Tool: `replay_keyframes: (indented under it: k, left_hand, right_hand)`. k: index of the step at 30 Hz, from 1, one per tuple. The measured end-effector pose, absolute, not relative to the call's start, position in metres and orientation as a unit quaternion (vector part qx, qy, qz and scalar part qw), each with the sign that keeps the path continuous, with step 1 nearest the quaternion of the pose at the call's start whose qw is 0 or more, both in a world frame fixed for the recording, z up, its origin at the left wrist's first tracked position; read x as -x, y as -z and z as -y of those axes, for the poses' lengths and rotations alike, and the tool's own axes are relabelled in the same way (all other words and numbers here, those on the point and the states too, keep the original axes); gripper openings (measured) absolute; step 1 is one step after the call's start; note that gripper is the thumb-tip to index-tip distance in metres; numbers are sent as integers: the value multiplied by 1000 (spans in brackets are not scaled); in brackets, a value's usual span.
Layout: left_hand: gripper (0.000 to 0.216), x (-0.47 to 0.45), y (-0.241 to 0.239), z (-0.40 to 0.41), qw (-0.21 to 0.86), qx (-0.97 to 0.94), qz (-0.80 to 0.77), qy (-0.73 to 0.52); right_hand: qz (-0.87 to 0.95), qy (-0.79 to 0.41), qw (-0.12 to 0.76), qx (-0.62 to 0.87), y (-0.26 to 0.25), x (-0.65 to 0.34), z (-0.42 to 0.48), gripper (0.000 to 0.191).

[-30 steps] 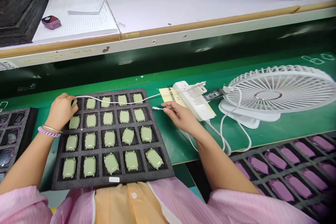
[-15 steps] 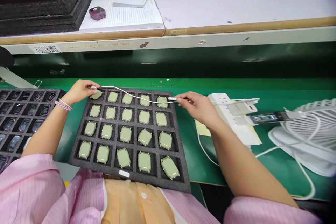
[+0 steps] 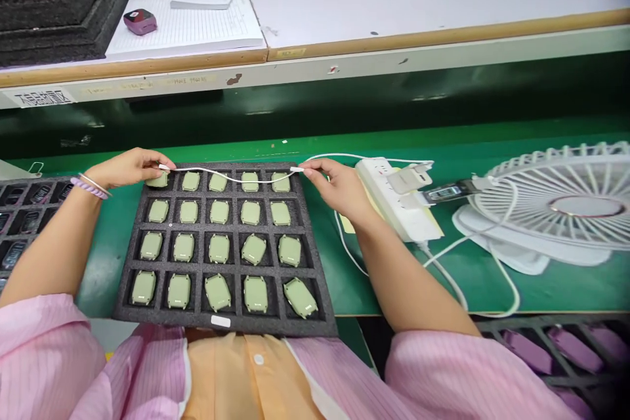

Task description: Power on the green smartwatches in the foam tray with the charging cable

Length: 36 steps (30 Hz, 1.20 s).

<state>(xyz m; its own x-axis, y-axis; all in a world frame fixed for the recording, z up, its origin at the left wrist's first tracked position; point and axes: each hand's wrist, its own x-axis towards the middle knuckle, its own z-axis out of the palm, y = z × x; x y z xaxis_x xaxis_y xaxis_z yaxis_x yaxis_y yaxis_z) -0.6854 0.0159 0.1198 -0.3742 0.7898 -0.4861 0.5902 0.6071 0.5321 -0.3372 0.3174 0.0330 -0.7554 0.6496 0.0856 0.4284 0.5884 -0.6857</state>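
A white charging cable stretches between my two hands, sagging slightly over the back row of a black foam tray. My left hand pinches its white end piece just above the green watch body in the back left cell; whether they touch I cannot tell. At the back right corner my right hand grips the cable's other white connector between thumb and fingers. More green watch bodies lie one to a cell, some of them turned askew.
Right of the tray are a white power strip with a plugged-in charger, looped cables and a white fan. Another tray of dark watches lies left. Purple pieces sit lower right. A purple watch rests on the shelf papers.
The view has swung to the right, bringing more of the fan and the purple pieces into sight. Both hands keep their hold on the cable, which sags a little differently.
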Motion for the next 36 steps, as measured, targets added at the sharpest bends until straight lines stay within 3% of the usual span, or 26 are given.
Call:
replay_keyframes:
  k: [4,7,13,19,25,30,33,36]
  left_hand:
    - [62,675,-135,-35,396,-435,-809,9]
    - [60,656,-137,-44,369,-415,-831,35]
    - [55,635,-140,-27,325,-357,-870,-99]
    - [57,631,-116,-3,248,-317,-893,-201]
    - [45,618,-88,-1,181,-275,-923,-201]
    - [46,621,-94,0,188,-292,-921,-174]
    - [47,622,-99,3,182,-278,-931,-152]
    - [48,621,-96,2,163,-291,-929,-159]
  right_hand:
    - [891,-326,182,258,-26,342,-316,65]
    - [914,-303,158,217,-21,341,-317,61]
    - [932,-291,123,181,-12,333,-321,59]
    - [941,-232,75,235,-20,336,-315,48]
    - [951,-153,27,269,-27,334,-306,44]
    - [961,-104,42,253,-31,331,-299,54]
    - [958,-128,46,252,-40,333,-297,59]
    - [950,-152,-14,273,-47,341,-300,56]
